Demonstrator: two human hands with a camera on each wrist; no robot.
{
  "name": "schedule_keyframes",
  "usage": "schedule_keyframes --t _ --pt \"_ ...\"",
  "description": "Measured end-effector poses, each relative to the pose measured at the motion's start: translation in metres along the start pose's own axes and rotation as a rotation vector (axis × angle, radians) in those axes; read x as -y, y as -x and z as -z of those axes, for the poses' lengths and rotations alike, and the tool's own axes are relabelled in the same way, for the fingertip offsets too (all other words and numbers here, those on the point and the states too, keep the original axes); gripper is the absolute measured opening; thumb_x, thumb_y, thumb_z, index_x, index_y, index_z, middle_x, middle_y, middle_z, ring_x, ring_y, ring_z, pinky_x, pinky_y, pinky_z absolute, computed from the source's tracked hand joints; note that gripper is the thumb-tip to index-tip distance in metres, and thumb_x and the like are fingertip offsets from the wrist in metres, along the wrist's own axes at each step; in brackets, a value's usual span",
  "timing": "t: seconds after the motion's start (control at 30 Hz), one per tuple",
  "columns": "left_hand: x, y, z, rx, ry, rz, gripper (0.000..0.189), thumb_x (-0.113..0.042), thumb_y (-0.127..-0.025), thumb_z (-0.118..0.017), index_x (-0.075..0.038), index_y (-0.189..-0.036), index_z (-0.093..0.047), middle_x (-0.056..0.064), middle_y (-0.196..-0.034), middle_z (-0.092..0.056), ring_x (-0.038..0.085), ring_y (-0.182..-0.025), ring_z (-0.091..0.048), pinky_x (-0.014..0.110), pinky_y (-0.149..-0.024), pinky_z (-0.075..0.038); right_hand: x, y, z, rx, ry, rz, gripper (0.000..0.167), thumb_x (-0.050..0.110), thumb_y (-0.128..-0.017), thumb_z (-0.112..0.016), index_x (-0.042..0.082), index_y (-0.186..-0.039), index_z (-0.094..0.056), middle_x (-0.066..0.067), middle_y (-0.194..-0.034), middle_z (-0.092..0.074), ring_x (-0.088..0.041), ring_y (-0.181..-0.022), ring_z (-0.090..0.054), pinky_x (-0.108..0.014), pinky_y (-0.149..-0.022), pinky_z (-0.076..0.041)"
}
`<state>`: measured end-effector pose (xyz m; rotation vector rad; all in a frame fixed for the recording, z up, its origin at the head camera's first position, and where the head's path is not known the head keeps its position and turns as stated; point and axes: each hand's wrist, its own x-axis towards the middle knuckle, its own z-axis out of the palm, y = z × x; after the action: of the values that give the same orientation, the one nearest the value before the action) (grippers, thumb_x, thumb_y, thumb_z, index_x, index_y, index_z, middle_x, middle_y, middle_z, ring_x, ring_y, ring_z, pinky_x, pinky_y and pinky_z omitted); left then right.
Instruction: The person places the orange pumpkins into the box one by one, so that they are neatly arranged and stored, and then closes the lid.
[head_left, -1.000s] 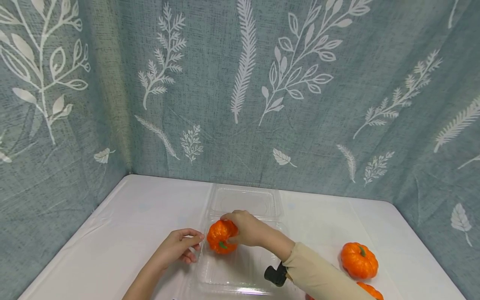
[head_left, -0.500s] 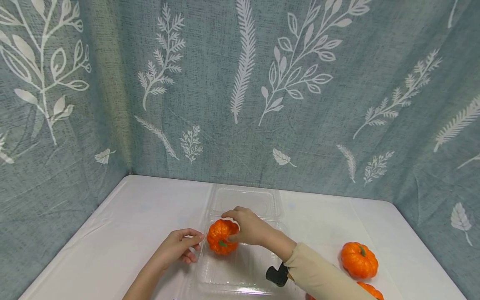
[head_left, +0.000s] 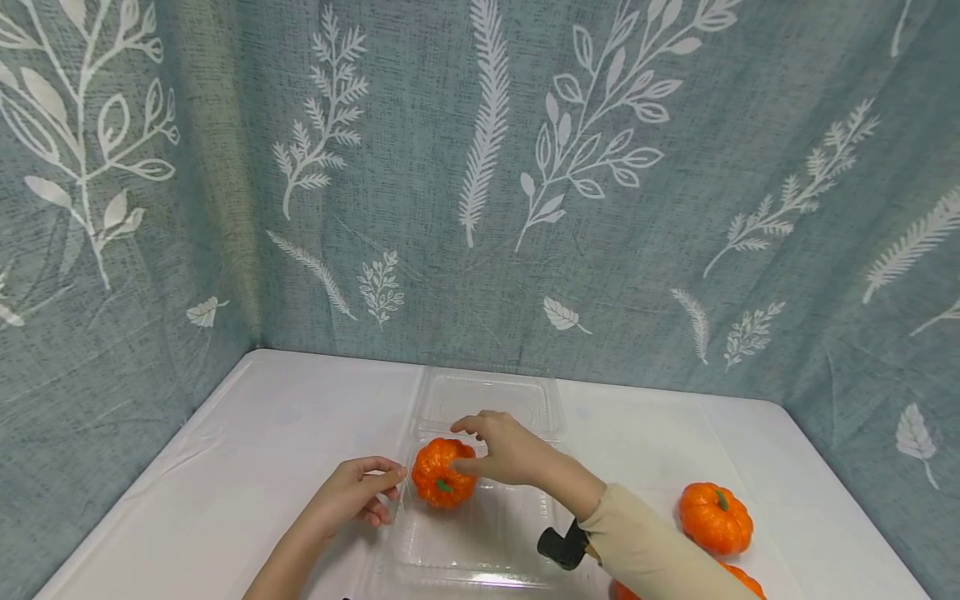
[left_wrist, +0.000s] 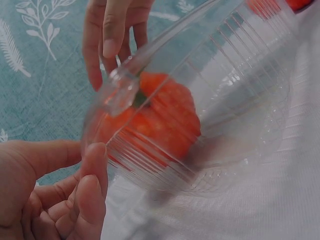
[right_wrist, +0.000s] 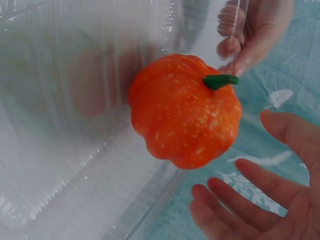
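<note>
- Orange and glossy, a pumpkin (head_left: pixel 435 467) with a green stem (right_wrist: pixel 220 81) sits in the lower centre of the head view, inside the clear plastic container (head_left: pixel 480 533), at the upper-left corner of its base.
- Fingers spread and thumb well apart from them, the right hand (head_left: pixel 506 450) has hold of nothing; the right-wrist view shows it at lower right, just beside the pumpkin and clear of it.
- At lower left of the head view, the left hand (head_left: pixel 360 492) pinches the container's left edge between thumb and fingertip, the other fingers curled.
- The container's lid (head_left: pixel 487 400) lies laid back above the base, toward the blue-green cloth (head_left: pixel 420 125) printed with white leaves.
- At lower right, a 2nd pumpkin (head_left: pixel 716 518) rests on the white tabletop (head_left: pixel 300 433), well apart from the container; 2 more orange forms show at the bottom of the frame, partly hidden by a beige sleeve (head_left: pixel 652 542).
- A black device (head_left: pixel 562 546) sits at the right wrist.
</note>
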<state>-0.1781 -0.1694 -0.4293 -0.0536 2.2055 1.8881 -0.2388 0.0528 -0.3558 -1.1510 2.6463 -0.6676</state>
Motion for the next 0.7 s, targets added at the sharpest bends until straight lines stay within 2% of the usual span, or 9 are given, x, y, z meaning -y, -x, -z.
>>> schedule_keyframes --t 0.2,0.47,0.53,0.7 --pt "-0.001 0.0 0.0 0.01 -0.005 -0.01 0.044 -0.03 -0.09 -0.059 0.008 -0.11 -0.055 0.001 -0.072 -0.057 0.008 -0.049 -0.057 0.02 -0.049 -0.049 0.002 0.009 0.015 0.075 0.026 -0.014 0.037 0.026 -0.086 -0.064 0.0 -0.112 -0.062 -0.015 -0.105 -0.064 -0.028 -0.094 -0.061 -0.031 -0.076 -0.051" --pt "-0.002 0.0 -0.001 0.008 -0.016 -0.007 0.043 -0.029 -0.091 -0.057 0.009 -0.11 -0.054 0.001 -0.073 -0.057 0.008 -0.049 -0.057 0.02 -0.049 -0.049 0.009 0.032 0.038 0.294 0.056 -0.151 0.031 0.035 -0.086 -0.062 0.011 -0.106 -0.06 -0.004 -0.098 -0.065 -0.012 -0.079 -0.059 -0.026 -0.068 -0.047" --pt "-0.002 0.0 -0.001 0.006 -0.014 -0.002 0.043 -0.029 -0.091 -0.057 0.009 -0.11 -0.054 0.001 -0.073 -0.057 0.008 -0.049 -0.057 0.02 -0.049 -0.049 0.01 0.036 0.039 0.31 0.061 -0.166 0.032 0.037 -0.087 -0.061 0.012 -0.106 -0.06 -0.003 -0.098 -0.065 -0.01 -0.078 -0.058 -0.027 -0.068 -0.047" --pt "0.0 0.0 0.0 0.004 -0.015 0.002 0.043 -0.03 -0.091 -0.058 0.008 -0.111 -0.054 0.002 -0.073 -0.056 0.008 -0.049 -0.056 0.02 -0.049 -0.048 0.008 0.047 0.039 0.294 0.033 -0.158 0.034 0.036 -0.087 -0.061 0.011 -0.109 -0.059 -0.006 -0.101 -0.064 -0.012 -0.079 -0.059 -0.028 -0.071 -0.048"
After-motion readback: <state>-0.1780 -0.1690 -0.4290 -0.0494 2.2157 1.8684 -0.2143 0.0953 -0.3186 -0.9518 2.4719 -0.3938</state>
